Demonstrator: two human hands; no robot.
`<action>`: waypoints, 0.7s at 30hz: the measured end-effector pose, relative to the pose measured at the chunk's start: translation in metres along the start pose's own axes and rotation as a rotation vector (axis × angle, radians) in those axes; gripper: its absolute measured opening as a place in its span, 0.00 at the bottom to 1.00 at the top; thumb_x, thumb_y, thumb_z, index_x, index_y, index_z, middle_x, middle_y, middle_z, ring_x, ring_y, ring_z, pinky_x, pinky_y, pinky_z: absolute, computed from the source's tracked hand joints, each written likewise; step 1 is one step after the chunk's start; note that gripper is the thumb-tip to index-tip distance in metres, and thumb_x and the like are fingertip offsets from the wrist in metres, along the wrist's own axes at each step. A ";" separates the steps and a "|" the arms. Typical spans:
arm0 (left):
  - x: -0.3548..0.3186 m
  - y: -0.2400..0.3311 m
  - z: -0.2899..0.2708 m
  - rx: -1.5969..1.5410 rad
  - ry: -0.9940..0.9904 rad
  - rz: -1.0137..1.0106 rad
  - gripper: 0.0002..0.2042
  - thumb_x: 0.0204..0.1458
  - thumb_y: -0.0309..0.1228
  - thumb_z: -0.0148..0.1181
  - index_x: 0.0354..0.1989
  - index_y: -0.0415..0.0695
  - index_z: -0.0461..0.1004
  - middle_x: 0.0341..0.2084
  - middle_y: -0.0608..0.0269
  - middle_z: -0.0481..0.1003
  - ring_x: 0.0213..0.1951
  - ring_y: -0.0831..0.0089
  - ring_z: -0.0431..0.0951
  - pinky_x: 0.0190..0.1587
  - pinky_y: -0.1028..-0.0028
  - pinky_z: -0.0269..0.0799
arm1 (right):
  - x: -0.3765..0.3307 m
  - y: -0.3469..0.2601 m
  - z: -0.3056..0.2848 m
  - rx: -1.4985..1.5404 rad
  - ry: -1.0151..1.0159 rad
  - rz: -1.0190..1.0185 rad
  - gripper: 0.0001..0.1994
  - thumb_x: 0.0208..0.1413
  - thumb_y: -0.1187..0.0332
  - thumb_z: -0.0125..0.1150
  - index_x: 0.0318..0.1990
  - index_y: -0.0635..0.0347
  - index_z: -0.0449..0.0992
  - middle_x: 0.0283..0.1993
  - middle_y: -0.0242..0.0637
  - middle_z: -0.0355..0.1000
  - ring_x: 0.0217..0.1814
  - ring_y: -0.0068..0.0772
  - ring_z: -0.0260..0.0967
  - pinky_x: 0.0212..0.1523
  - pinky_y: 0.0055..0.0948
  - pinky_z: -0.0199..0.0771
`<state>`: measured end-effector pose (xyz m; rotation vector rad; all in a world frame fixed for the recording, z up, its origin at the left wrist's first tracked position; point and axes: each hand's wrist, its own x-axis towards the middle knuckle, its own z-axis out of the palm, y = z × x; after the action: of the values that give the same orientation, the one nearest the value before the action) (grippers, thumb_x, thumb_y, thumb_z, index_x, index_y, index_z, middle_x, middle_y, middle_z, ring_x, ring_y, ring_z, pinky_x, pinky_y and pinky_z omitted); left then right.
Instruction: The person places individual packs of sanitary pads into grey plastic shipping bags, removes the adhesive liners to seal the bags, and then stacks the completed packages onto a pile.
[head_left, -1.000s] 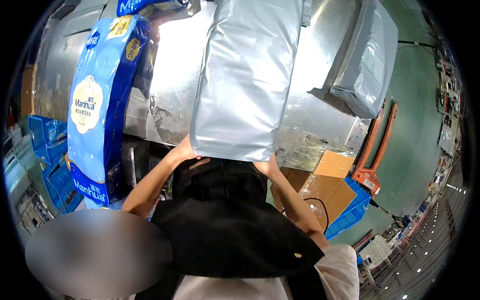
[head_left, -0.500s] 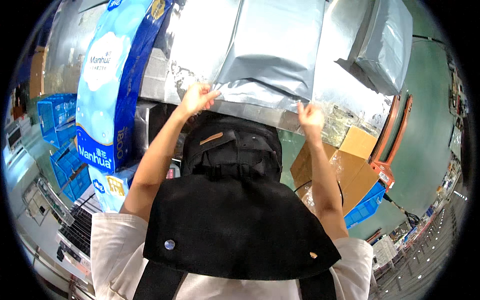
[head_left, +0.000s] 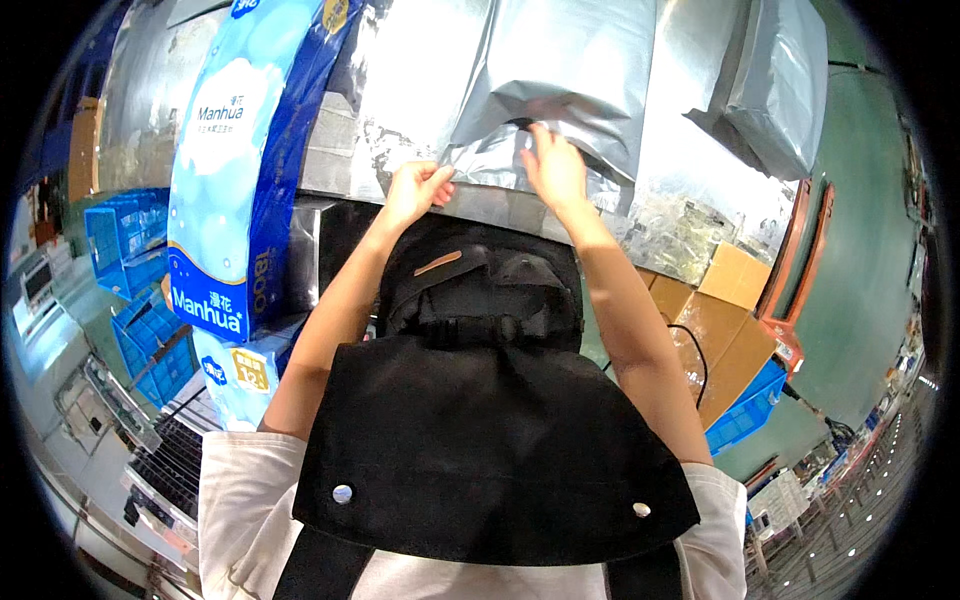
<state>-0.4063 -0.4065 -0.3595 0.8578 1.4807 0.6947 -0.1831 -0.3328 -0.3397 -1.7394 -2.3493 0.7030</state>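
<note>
A silver-grey plastic mailing bag (head_left: 565,60) lies flat on the metal-topped table (head_left: 690,170), its near edge toward me. At the bag's near left corner, my left hand (head_left: 418,193) is closed in a pinch on the plastic. My right hand (head_left: 556,175) is on the near part of the bag, around the middle of its width. Its fingers are stretched out and apart, with the fingertips against a raised fold in the plastic. A dark gap shows at that fold. What is inside the bag is hidden.
Another filled grey bag (head_left: 780,90) lies at the table's right. A tall blue tissue pack (head_left: 225,150) stands at the left. Blue crates (head_left: 125,240) are beyond it. Lower right are a cardboard box (head_left: 725,345), an orange-red frame (head_left: 800,260) and a black cable (head_left: 703,365).
My right hand has left the bag's near right corner and moved left and farther onto the bag, its fingers now stretched out. My left hand still pinches the left corner. The view has shifted slightly.
</note>
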 end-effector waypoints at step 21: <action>0.028 0.039 0.010 0.643 0.164 0.115 0.13 0.43 0.34 0.51 0.29 0.37 0.76 0.22 0.50 0.75 0.27 0.61 0.76 0.34 0.68 0.69 | -0.093 -0.002 0.015 0.017 -0.432 -0.468 0.07 0.44 0.76 0.47 0.33 0.65 0.67 0.33 0.46 0.66 0.39 0.44 0.67 0.37 0.34 0.71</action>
<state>-0.3918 -0.3621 -0.3432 1.4065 1.8503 0.3696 -0.1599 -0.4242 -0.3366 -1.0304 -2.8610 1.0819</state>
